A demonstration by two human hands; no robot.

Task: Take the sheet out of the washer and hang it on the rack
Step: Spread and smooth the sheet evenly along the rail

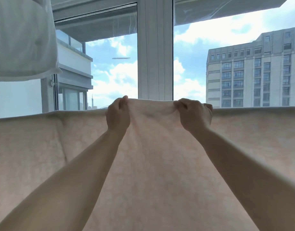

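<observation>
Both arms reach up to the pale peach sheet (151,164). The left hand (118,116) and right hand (194,115) pinch its top edge, lifting a hump of cloth between them. Outward of each grip the edge runs level. Beyond, a window frame (155,47); white bedding (23,37) hangs above the left hand.

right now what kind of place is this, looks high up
Probably an enclosed balcony or laundry nook in a high-rise flat. Both hands, left hand and right hand, hold a sheet spread before a tall window; an apartment block stands outside, and white bedding hangs overhead.
</observation>
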